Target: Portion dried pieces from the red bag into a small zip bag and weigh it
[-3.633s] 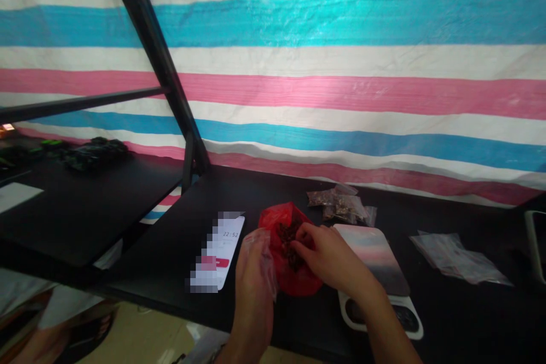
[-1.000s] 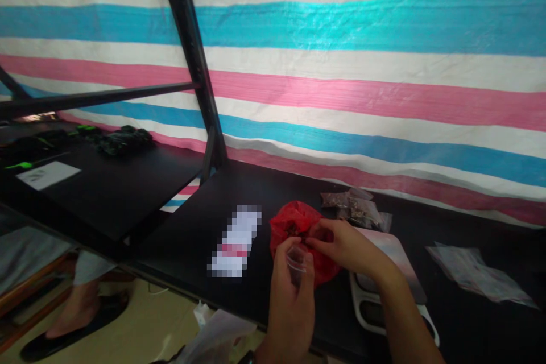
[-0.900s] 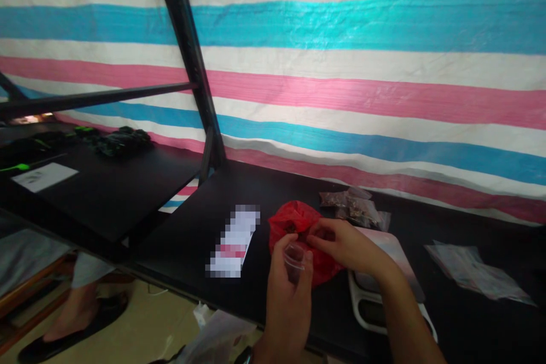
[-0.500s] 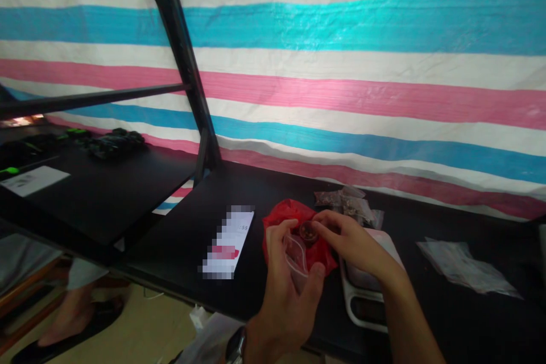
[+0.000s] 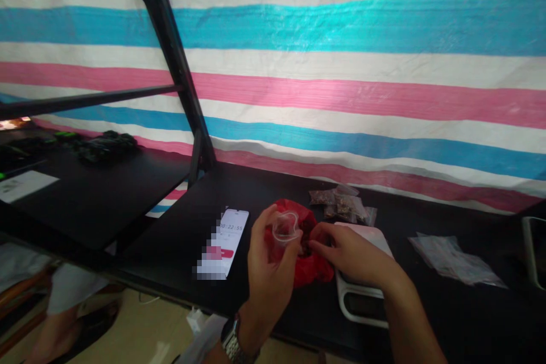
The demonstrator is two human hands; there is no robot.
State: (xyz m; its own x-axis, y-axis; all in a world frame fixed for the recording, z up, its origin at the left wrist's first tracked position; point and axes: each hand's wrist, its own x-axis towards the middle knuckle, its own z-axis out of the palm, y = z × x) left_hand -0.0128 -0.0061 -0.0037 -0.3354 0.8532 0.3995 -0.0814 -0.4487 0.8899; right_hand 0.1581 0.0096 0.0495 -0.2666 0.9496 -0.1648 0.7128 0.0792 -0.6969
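Observation:
My left hand (image 5: 271,264) grips a small clear zip bag (image 5: 285,227), its mouth spread into a loop between thumb and fingers. Behind and below it lies a crumpled red plastic bag (image 5: 313,270), opened out on the black table. My right hand (image 5: 336,244) is at the red bag's opening, its fingers pinched round a small cup (image 5: 304,245) mostly hidden by the fingers and the dark contents. Beside the red bag, under my right forearm, sits a white kitchen scale (image 5: 362,318).
Several filled zip bags (image 5: 343,205) lie behind the scale. Flat clear bags (image 5: 456,259) are stacked at the right. A phone (image 5: 224,244) showing a timer lies left of the red bag. A black metal post (image 5: 183,68) rises at the back left. A person's leg (image 5: 63,307) shows below.
My right hand has lowered the small cup of brown bits into the red bag. My left hand has moved left and up with the zip bag, whose mouth now faces me more.

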